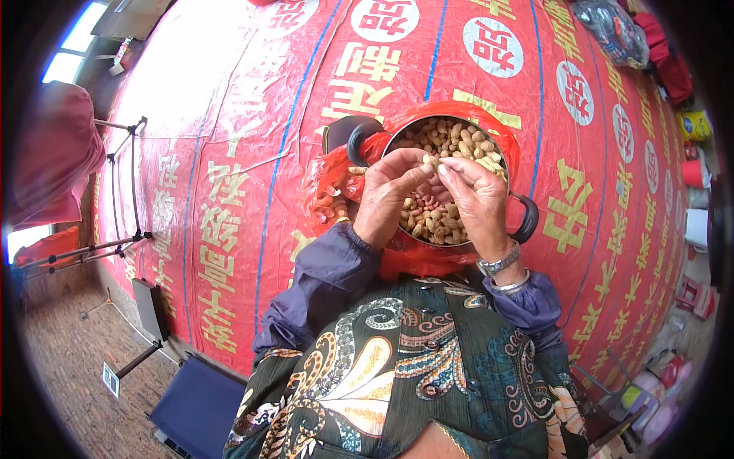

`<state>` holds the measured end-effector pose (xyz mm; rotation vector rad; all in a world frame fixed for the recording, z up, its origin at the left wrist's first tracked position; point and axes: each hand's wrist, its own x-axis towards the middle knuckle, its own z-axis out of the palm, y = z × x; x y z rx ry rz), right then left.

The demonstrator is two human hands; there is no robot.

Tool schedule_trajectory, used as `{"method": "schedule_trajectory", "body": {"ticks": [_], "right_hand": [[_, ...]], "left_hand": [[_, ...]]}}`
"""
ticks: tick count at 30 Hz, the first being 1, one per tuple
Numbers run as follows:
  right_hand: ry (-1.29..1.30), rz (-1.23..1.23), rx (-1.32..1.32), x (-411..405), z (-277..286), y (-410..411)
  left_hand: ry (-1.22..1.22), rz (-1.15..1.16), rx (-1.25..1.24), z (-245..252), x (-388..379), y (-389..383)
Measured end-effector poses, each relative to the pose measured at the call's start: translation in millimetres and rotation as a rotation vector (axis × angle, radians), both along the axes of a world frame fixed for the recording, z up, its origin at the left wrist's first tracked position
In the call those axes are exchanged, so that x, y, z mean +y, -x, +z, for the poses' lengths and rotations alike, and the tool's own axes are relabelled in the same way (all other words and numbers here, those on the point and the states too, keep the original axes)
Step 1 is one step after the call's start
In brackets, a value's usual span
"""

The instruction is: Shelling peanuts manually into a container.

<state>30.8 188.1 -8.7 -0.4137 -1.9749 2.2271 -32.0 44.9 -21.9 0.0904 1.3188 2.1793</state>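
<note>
Over a steel pot [391, 139], my left hand [389, 192] and my right hand [477, 201] meet at the fingertips and pinch one peanut in its shell [431, 162] between them. Unshelled peanuts [444, 221] fill much of the pot, and shelled pink kernels [423, 202] lie among them near the middle. A red plastic bag [493, 117] surrounds the pot's rim. My right wrist bears a metal watch and a bangle. Left of the pot, another part of red bag [324, 198] has peanuts or shells in and around it.
The pot's black handles [524, 219] stick out at both sides. A dark cap-like item [347, 133] lies behind the left handle. Red printed sheeting [252, 189] lies beneath everything. A black metal rack [135, 178] stands at left, a blue stool seat [198, 407] lower left, and a filled plastic bag [610, 31] upper right.
</note>
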Motion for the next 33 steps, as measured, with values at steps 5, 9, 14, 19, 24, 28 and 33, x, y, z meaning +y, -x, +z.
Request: {"method": "schedule_trajectory", "body": {"ticks": [5, 9, 14, 19, 24, 28, 33], "right_hand": [[-0.482, 0.018, 0.136, -1, -10, -5], [-0.344, -0.039, 0.074, 3, 6, -9], [-0.113, 0.100, 0.003, 11, 20, -7], [-0.116, 0.133, -0.045, 11, 16, -10], [-0.213, 0.087, 0.006, 9, 16, -11], [-0.370, 0.107, 0.084, 7, 12, -12], [-0.405, 0.097, 0.083, 2, 16, -14]], "left_hand": [[0.079, 0.035, 0.040, 0, 5, -2], [0.030, -0.036, 0.054, 0, -1, -2], [-0.061, -0.177, -0.083, 6, -7, 3], [0.025, -0.207, -0.007, 9, -11, 2], [0.252, -0.338, 0.250, 16, -15, 4], [0.226, -0.385, 0.216, 19, -21, 11], [0.254, -0.430, 0.321, 15, -23, 9]]}}
